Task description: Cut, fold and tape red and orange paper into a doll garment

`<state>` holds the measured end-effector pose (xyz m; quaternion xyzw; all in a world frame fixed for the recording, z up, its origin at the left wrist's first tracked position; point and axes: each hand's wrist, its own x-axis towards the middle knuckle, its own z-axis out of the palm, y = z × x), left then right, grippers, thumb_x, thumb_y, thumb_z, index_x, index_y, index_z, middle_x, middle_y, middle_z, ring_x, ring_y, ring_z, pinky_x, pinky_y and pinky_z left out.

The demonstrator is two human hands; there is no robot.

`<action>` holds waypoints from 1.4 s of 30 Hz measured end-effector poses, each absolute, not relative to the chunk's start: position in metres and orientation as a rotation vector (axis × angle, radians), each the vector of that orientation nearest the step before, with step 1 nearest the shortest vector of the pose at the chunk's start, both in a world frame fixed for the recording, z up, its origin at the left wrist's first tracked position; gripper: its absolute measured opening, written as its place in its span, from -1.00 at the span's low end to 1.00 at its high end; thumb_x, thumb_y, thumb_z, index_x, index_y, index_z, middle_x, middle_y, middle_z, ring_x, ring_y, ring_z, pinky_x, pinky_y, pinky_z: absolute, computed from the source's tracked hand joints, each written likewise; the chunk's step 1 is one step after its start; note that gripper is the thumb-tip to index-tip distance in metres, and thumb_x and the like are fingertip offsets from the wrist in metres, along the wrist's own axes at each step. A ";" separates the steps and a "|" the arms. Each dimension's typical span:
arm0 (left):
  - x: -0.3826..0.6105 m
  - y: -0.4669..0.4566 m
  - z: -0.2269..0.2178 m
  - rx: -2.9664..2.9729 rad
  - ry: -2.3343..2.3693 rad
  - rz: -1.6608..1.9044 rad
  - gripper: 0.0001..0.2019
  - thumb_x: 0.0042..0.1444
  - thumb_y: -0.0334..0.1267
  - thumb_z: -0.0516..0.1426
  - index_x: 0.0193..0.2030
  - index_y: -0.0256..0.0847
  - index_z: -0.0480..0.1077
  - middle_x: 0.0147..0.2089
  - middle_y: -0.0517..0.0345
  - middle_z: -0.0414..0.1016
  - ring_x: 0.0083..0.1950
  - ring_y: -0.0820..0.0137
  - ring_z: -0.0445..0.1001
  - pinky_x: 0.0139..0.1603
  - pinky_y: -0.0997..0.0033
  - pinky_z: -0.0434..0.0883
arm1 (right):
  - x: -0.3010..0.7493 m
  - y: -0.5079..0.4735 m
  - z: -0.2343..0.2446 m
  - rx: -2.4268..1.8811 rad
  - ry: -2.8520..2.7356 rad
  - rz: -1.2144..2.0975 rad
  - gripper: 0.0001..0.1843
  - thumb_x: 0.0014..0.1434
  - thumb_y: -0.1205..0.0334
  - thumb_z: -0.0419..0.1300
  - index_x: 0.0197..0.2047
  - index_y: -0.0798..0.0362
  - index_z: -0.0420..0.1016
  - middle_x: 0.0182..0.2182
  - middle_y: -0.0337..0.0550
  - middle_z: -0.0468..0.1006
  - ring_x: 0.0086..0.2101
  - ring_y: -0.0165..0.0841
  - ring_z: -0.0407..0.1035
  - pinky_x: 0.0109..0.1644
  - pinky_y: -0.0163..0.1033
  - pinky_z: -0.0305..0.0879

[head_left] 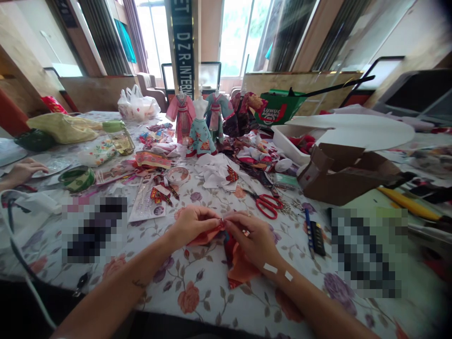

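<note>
My left hand (pixel 192 225) and my right hand (pixel 251 239) meet over a small piece of orange-red fabric (pixel 240 269) lying on the floral tablecloth (pixel 197 287). Both hands pinch the fabric's upper edge between thumb and fingers, fingertips almost touching. The cloth spreads below my right wrist, which carries two white plasters. Red-handled scissors (pixel 267 205) lie just beyond my right hand.
Three small mannequins in doll dresses (pixel 199 123) stand at the back centre amid fabric scraps and ribbon. An open cardboard box (pixel 341 174) sits at right, a glass jar (pixel 120 137) and green tape roll (pixel 76 179) at left. Another person's hand (pixel 21 170) rests at far left.
</note>
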<state>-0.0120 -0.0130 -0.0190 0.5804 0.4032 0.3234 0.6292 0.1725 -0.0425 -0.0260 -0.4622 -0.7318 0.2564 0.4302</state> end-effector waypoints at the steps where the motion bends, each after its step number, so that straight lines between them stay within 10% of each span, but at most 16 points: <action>1: -0.012 -0.013 -0.019 1.324 0.915 0.715 -0.79 0.00 -0.16 0.21 -0.33 -0.29 0.49 -0.66 0.29 0.36 -0.71 0.61 0.18 -0.65 0.59 0.09 | 0.172 -0.043 -0.025 -1.139 -1.838 0.657 -0.85 0.18 0.28 0.12 -0.27 0.02 0.54 -0.33 -0.14 0.55 -0.31 -0.33 0.42 -0.22 -0.27 0.31; 9: -0.012 -0.013 -0.019 1.468 0.924 0.785 -0.83 -0.01 -0.24 0.22 -0.32 -0.30 0.54 -0.39 0.12 0.54 -0.38 0.47 0.43 -0.35 0.57 0.30 | 0.172 -0.042 -0.022 -1.123 -1.850 0.758 -0.80 0.20 0.24 0.11 -0.29 0.06 0.57 -0.41 -0.15 0.57 -0.37 -0.35 0.44 -0.31 -0.30 0.30; 42: -0.018 0.001 -0.022 0.874 0.726 0.956 -0.80 -0.08 -0.24 0.32 -0.37 -0.29 0.46 -0.34 0.15 0.50 -0.33 0.49 0.43 -0.22 0.50 0.35 | 0.198 -0.008 -0.034 -1.286 -0.922 1.167 -0.80 -0.12 0.15 0.28 -0.49 0.13 0.48 -0.54 -0.12 0.55 -0.62 -0.47 0.34 -0.64 -0.43 0.14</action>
